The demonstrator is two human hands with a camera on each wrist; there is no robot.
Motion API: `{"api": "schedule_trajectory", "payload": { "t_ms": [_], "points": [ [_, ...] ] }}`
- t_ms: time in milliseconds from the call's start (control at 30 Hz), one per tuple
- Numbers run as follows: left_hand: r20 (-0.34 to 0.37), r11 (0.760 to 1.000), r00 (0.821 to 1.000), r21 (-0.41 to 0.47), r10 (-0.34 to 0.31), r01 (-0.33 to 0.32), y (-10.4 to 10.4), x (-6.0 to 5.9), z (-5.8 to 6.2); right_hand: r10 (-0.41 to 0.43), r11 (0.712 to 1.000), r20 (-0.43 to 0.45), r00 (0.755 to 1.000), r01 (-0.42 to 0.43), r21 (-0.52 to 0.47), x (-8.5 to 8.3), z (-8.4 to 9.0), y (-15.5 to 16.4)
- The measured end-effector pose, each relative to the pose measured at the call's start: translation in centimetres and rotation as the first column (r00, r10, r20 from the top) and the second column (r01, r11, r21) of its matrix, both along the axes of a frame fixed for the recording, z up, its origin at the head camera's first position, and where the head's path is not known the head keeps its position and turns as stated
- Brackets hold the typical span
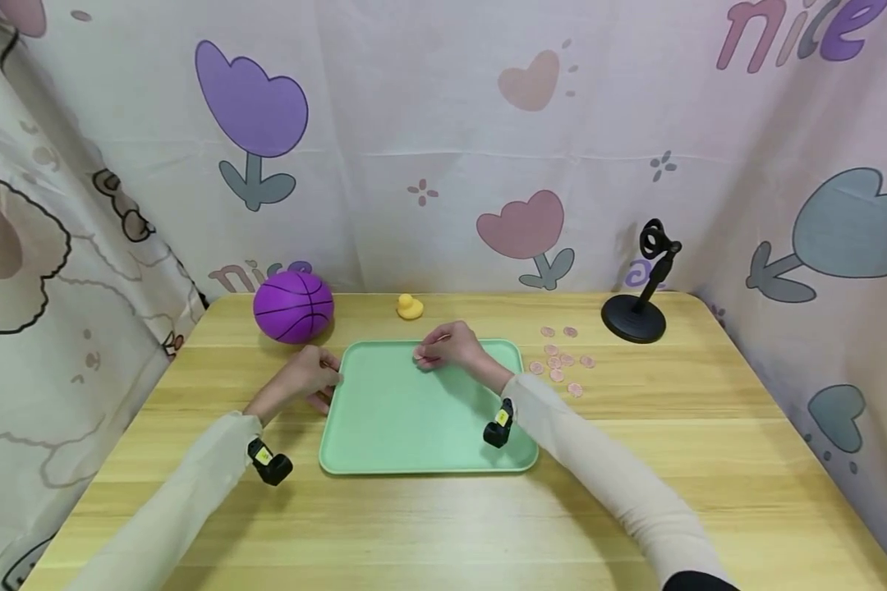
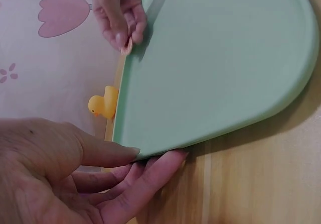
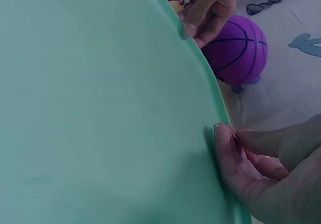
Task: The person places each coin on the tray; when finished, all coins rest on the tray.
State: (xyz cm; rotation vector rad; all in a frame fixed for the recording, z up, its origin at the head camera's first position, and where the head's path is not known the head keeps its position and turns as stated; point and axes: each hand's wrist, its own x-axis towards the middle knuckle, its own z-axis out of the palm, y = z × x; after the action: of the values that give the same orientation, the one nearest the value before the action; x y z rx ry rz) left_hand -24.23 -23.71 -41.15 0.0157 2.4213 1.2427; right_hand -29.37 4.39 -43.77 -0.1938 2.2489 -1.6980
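The green tray [image 1: 414, 419] sat flat in the middle of the wooden table [image 1: 710, 460], and the left hand [image 1: 306, 379] had its near-left corner – thumb on the rim, fingers tucked underneath. The right hand [image 1: 447, 349] was over the tray's far edge, fingertips pressed together pinching a small pink coin [image 2: 127, 46]. More pink coins [image 1: 559, 361] lay just right of the tray, with a purple ball [image 1: 293, 306] and yellow duck [image 1: 410, 307] behind it.

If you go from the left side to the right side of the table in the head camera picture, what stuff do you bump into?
Purple ball → left hand on the tray's corner → yellow duck → right hand, pinching a pink coin over the green tray → scattered pink coins → black stand.
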Motion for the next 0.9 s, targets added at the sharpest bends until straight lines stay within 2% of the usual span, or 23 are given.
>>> {"api": "schedule_trajectory", "payload": {
  "t_ms": [133, 300, 433, 600, 900],
  "points": [
    [0.0, 1.0, 1.0, 0.016, 0.002, -0.002, 0.1, 0.0, -0.2, -0.02, 0.999, 0.009, 1.0, 0.02, -0.024, 0.1, -0.6, -1.0],
    [-0.018, 1.0, 1.0, 0.015, -0.002, 0.002, 0.1, 0.1, -0.2, -0.004, 1.0, -0.027, 1.0, 0.004, 0.001, 0.4, -0.7, -1.7],
    [-0.024, 1.0, 1.0, 0.007, 0.003, -0.003, 0.0, 0.1, -0.3, 0.028, 0.993, -0.083, 0.996, -0.018, 0.118, 0.3, -0.4, -2.1],
    [-0.022, 1.0, 1.0, -0.005, 0.001, -0.002, -0.1, 0.1, -0.3, 0.047, 0.962, -0.152, 0.987, -0.004, 0.273, 0.4, -0.3, -2.8],
    [-0.026, 1.0, 1.0, -0.008, -0.001, 0.0, -0.1, 0.2, -0.2, 0.089, 0.964, -0.144, 0.986, -0.049, 0.262, 0.2, 0.4, -2.2]
  ]
}}
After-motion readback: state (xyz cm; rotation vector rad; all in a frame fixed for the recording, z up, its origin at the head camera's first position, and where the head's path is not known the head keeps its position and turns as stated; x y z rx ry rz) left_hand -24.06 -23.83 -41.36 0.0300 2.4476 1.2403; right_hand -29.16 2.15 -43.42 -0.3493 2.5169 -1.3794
